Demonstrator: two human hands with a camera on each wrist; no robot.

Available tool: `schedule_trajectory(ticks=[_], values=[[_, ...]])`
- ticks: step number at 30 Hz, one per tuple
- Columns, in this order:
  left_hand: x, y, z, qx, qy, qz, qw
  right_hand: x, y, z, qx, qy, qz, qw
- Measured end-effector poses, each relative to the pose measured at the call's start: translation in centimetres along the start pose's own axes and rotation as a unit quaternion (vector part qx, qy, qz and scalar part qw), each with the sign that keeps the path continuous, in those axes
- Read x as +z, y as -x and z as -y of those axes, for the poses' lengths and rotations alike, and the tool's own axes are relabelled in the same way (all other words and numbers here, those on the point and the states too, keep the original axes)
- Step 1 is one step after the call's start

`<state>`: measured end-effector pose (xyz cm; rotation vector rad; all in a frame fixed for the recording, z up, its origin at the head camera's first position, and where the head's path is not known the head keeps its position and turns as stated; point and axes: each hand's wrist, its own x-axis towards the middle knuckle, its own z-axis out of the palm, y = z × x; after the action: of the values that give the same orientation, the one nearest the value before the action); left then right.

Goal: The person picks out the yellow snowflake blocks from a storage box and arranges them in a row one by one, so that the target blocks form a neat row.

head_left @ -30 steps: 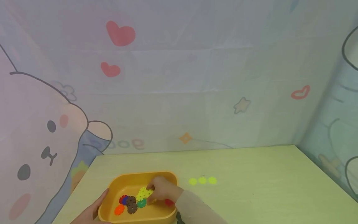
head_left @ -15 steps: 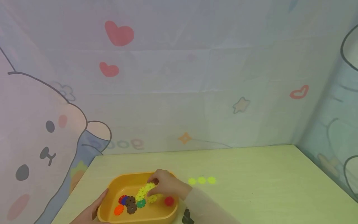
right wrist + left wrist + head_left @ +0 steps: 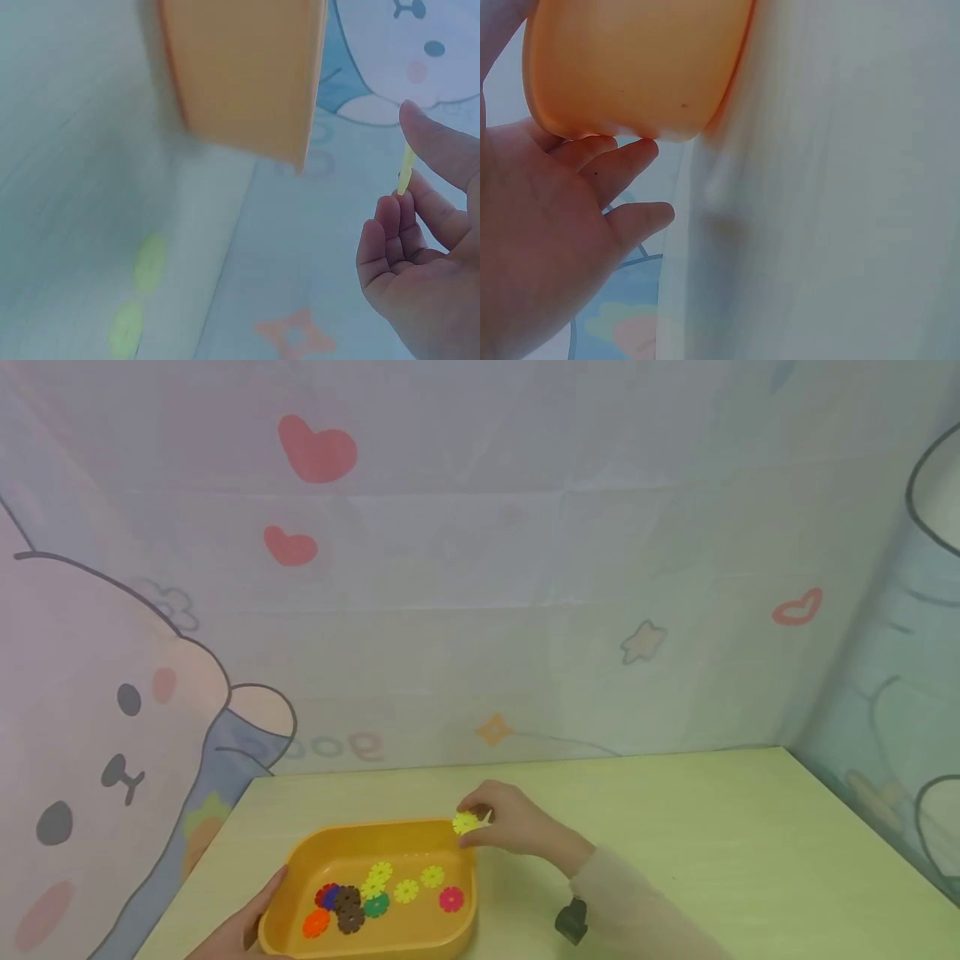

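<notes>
My right hand [image 3: 510, 818] pinches a yellow snowflake disc [image 3: 464, 823] between thumb and fingers, above the far right corner of the orange plastic tray [image 3: 360, 837]. In the right wrist view that disc [image 3: 406, 169] shows edge-on, the other fingers curled. My left hand [image 3: 243, 922] holds the tray's left end; in the left wrist view its fingers [image 3: 626, 169] lie against the outer wall. Inside the tray are several yellow discs [image 3: 406, 891], a green disc [image 3: 377, 905], brown discs [image 3: 350, 919], an orange disc [image 3: 316, 923], a pinkish-red disc [image 3: 451, 899], and red and blue discs partly covered.
Yellow discs [image 3: 150, 262] lie on the pale table [image 3: 712, 852] beyond the tray's right side; my right hand hides them in the head view. A dark object [image 3: 572, 920] sits by the right sleeve. A printed cloth [image 3: 562, 568] hangs behind the table.
My right hand has lifted a yellow disc from the group in the tray and moved right and away to the far right corner. My left hand stays at the tray's left end.
</notes>
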<state>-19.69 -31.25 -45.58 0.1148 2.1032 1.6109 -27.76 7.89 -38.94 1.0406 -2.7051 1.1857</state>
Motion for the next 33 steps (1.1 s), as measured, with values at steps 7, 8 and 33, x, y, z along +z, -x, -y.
schedule_trajectory(ticks=[7,8,33], values=[[-0.3,-0.1,0.2,0.008,0.014,0.016,0.9997,-2.5,3.4,-3.7,0.023,0.008,-0.025,0.9994],[-0.3,-0.1,0.3,0.009,0.013,0.018,0.9997,-2.8,3.9,-4.2,0.027,0.011,-0.027,0.9992],[0.0,-0.1,-0.1,-0.010,-0.021,-0.009,0.9997,-5.3,9.6,-11.6,0.145,0.041,-0.065,0.9864]])
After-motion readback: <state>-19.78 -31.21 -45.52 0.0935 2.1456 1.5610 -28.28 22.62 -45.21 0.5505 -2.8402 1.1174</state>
